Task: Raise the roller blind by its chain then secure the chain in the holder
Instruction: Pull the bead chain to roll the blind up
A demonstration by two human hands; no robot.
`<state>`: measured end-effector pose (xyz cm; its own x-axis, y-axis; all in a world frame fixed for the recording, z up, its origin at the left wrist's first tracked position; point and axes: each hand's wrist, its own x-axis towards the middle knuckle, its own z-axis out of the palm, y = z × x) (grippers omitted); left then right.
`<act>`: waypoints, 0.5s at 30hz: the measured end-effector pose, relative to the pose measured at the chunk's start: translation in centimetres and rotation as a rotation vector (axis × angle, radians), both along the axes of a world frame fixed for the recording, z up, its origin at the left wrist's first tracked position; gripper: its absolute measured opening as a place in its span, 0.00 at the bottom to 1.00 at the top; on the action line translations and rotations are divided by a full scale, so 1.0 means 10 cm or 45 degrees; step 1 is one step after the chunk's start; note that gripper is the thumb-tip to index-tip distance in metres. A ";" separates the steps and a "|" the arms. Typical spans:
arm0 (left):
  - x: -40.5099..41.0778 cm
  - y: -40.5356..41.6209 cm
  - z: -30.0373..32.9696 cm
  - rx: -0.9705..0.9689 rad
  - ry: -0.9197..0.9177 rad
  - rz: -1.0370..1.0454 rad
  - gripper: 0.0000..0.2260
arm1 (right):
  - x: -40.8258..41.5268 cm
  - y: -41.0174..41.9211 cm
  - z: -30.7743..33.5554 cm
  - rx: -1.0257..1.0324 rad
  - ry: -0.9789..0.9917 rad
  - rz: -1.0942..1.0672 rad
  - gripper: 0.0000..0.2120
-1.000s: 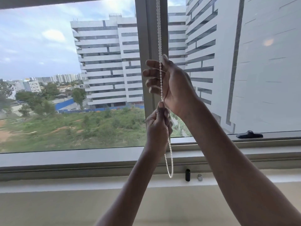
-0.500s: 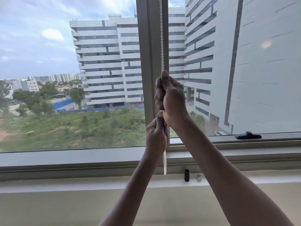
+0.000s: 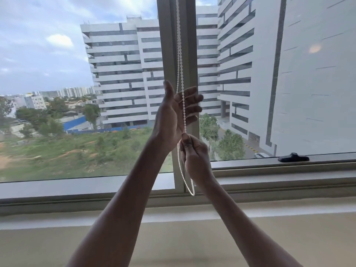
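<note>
Hands swapped since a moment ago, left hand [image 3: 173,114] now upper and spread behind bead chain [image 3: 180,60], right hand [image 3: 194,153] pinching it below, loop dangling by window frame [image 3: 167,45].

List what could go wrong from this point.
1. Only the right hand pinches the chain; the left hand is open with the chain merely crossing its fingers. A slip could let the chain run back.
2. The slack loop dangles below the right hand and may swing or tangle.
3. No holder is in view, so securing the chain may mean searching.
</note>
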<state>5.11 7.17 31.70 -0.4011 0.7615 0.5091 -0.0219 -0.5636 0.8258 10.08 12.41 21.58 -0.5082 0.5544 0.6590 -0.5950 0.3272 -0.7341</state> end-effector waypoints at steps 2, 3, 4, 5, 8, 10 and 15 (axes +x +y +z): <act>0.08 0.01 0.10 0.000 0.002 -0.024 0.30 | -0.02 -0.01 0.01 -0.006 -0.015 0.000 0.20; 0.11 0.02 0.11 0.010 -0.025 -0.019 0.28 | -0.02 0.00 0.01 -0.003 -0.004 0.000 0.20; 0.13 0.02 0.10 0.028 -0.068 -0.014 0.27 | -0.02 0.00 0.01 -0.008 0.001 0.009 0.21; 0.13 0.02 0.07 0.056 -0.128 -0.023 0.25 | -0.02 0.01 0.00 -0.012 -0.001 0.024 0.21; 0.08 0.02 0.01 0.127 -0.240 -0.048 0.21 | -0.03 0.01 -0.01 -0.023 -0.004 0.054 0.20; 0.08 0.02 0.00 0.129 -0.233 -0.019 0.19 | -0.03 0.00 -0.01 -0.037 0.002 0.071 0.20; 0.11 0.00 -0.03 0.209 -0.255 0.036 0.19 | -0.04 -0.03 -0.03 -0.033 0.020 0.098 0.20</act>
